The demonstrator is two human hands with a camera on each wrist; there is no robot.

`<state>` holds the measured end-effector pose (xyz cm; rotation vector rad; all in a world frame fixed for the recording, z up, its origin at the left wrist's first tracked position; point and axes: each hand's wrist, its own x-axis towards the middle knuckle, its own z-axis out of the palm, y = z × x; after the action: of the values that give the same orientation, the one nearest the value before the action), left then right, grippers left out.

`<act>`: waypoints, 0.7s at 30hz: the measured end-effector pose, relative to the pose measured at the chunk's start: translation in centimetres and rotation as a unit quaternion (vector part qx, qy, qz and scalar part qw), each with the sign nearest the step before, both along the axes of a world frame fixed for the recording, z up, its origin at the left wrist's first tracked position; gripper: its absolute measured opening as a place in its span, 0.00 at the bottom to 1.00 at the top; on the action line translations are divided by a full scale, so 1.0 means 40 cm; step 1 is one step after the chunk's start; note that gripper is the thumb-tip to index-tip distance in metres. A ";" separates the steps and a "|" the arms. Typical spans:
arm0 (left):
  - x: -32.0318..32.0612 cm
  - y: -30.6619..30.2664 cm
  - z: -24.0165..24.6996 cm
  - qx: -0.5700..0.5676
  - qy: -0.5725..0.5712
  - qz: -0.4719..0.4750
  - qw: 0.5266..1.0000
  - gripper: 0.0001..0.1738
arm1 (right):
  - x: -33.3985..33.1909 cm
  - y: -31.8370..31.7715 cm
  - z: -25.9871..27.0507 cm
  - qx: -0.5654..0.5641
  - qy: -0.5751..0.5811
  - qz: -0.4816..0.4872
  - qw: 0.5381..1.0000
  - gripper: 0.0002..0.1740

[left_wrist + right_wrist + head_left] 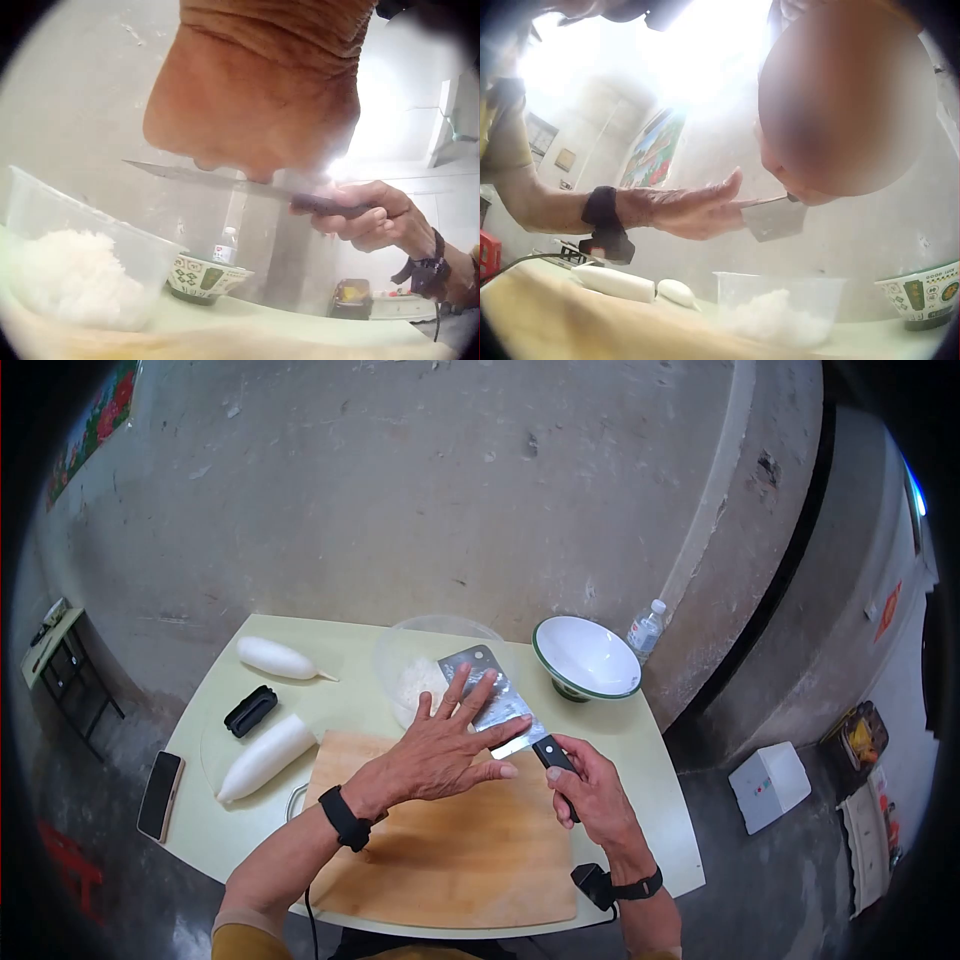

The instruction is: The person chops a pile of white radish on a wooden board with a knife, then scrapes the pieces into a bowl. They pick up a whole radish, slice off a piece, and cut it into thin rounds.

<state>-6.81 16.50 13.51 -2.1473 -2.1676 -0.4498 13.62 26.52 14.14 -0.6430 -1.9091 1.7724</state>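
My right hand (592,788) grips the black handle of a cleaver (503,705), its broad metal blade raised above the far edge of a wooden cutting board (450,860). Fingers spread and straight, my left hand (437,752) lies over the blade, fingertips at its flat side. Wet smears show on the metal. Behind the blade stands a clear plastic container (739,289) with a heap of white shreds (79,281) in it. Two white radishes lie left of the board: a whole one (275,658) at the back and a cut one (268,758) nearer.
A white bowl with a green rim (590,650) stands at the back right, a plastic bottle (647,628) beside it. A black open case (251,711) lies between the radishes. At the table's left edge is a phone (160,796). The wall rises just behind the table.
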 end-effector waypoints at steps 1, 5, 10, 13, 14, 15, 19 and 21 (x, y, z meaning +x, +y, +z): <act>-0.007 0.006 -0.003 -0.012 -0.026 0.008 1.000 0.41 | -0.002 0.002 0.003 0.004 -0.006 -0.007 1.000 0.27; -0.058 0.038 -0.013 -0.011 -0.052 0.038 0.998 0.41 | -0.012 0.009 0.006 0.011 -0.016 -0.003 1.000 0.25; -0.150 0.088 -0.060 0.012 -0.083 0.133 0.988 0.42 | 0.020 0.005 0.010 -0.005 -0.039 -0.035 0.999 0.25; -0.186 0.092 -0.058 -0.047 -0.091 0.201 0.974 0.48 | 0.060 0.011 0.005 -0.016 -0.020 -0.067 0.997 0.25; -0.192 0.088 -0.059 -0.044 -0.115 0.202 0.972 0.49 | 0.073 0.017 0.001 -0.003 0.001 -0.080 0.997 0.25; -0.197 0.085 -0.062 -0.042 -0.136 0.202 0.969 0.50 | 0.081 0.018 0.004 0.016 0.008 -0.087 0.996 0.25; -0.165 0.079 -0.038 0.111 -0.124 0.218 0.962 0.49 | 0.091 0.007 0.009 0.037 0.030 -0.107 0.993 0.26; -0.148 0.078 -0.070 0.062 -0.051 0.191 0.978 0.49 | 0.090 0.002 0.009 0.037 0.038 -0.108 0.993 0.26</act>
<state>-12.73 19.63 10.70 -1.6230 -2.4553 -0.6518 17.23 26.62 14.51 -0.7162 -1.7733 1.5615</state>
